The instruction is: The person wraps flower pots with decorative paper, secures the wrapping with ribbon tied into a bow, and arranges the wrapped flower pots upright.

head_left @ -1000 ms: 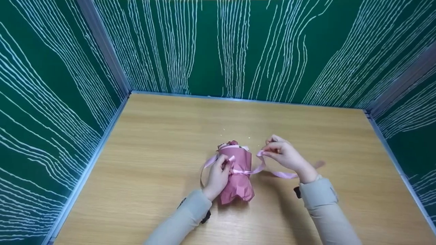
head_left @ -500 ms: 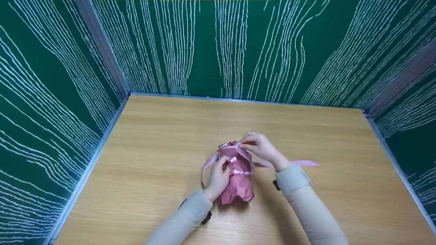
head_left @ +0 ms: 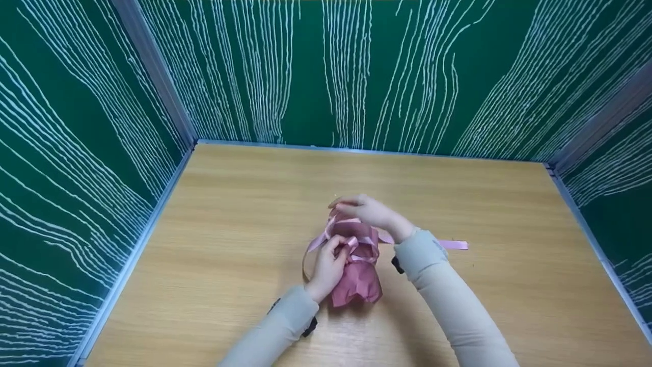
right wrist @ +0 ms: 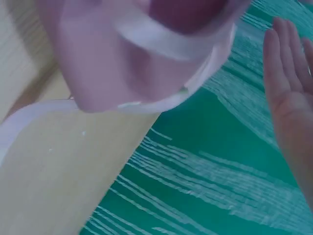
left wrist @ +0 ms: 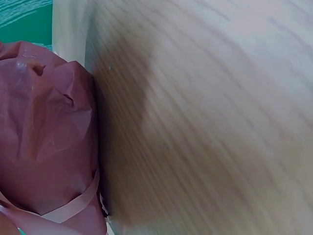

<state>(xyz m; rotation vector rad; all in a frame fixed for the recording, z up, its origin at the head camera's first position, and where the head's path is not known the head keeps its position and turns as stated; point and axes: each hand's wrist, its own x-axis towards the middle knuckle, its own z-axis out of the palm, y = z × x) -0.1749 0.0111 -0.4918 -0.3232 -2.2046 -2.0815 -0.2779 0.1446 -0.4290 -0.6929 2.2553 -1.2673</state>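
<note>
A bouquet [head_left: 356, 286] in dusty-pink wrapping paper lies on the table, its top pointing away from me. Pink satin ribbon [head_left: 364, 258] circles its middle. My left hand [head_left: 326, 270] pinches a short ribbon loop over the front of the wrap. Above the bouquet's top, my right hand [head_left: 371, 211] holds another length of ribbon, curving up from the wrap; its pinch is hidden. In the right wrist view several fingers [right wrist: 281, 63] are straight beside the paper wrap [right wrist: 93, 58]. The left wrist view shows crumpled paper [left wrist: 46, 112] and the ribbon band [left wrist: 73, 208].
A wooden table [head_left: 244, 204] carries everything, edged by a metal strip and green walls [head_left: 305, 76] with white wavy lines. One ribbon tail [head_left: 453, 244] lies right of the bouquet, passing under the right forearm. Another ribbon strand [head_left: 304, 260] hangs left of the left hand.
My right hand has moved left from beside the bouquet to over its top, bringing the ribbon across. The right ribbon tail has shifted slightly. My left hand stays almost in place.
</note>
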